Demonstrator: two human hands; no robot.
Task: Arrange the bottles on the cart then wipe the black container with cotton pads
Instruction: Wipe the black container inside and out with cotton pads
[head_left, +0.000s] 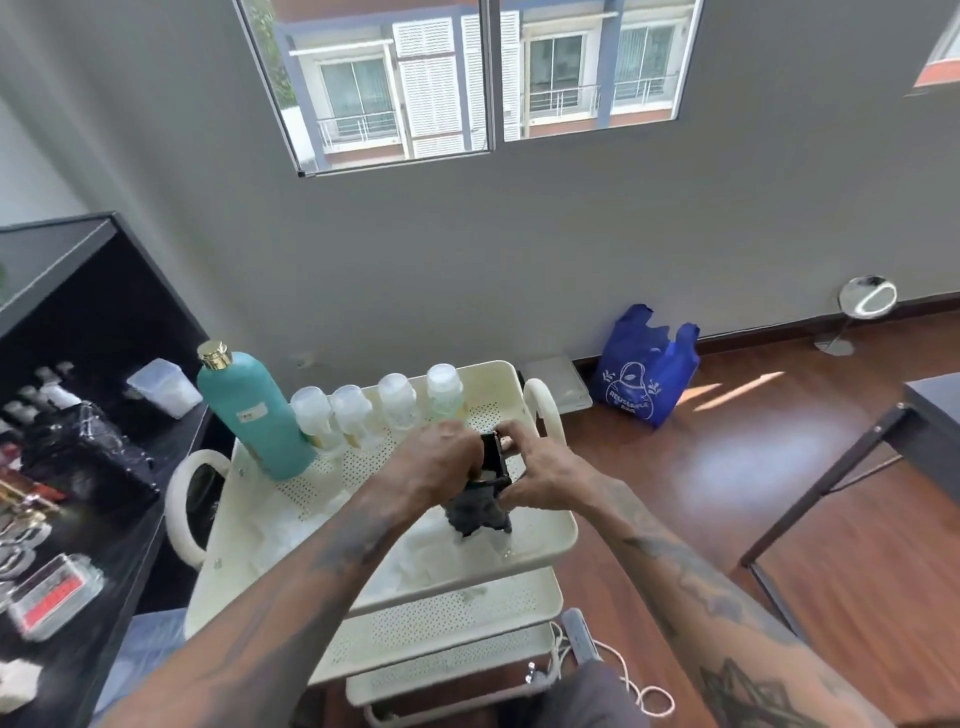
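Note:
A cream three-tier cart (545, 535) stands below me. Along the back of its top tray stand a tall teal bottle (249, 415) with a gold cap and several small clear bottles (353, 410) in a row. Both hands hold a small black container (493, 462) above the tray. My left hand (441, 457) grips it from the left, my right hand (540, 467) from the right. A dark crumpled thing (478, 512) hangs under the container; I cannot tell what it is. White cotton pads (415, 556) lie on the tray's front part.
A black shelf unit (93, 467) with bottles, a clear tub and boxes stands at the left. A blue reusable bag (644, 369) leans on the wall. A round mirror (867, 296) stands on the wooden floor, a dark table (914, 415) at the right.

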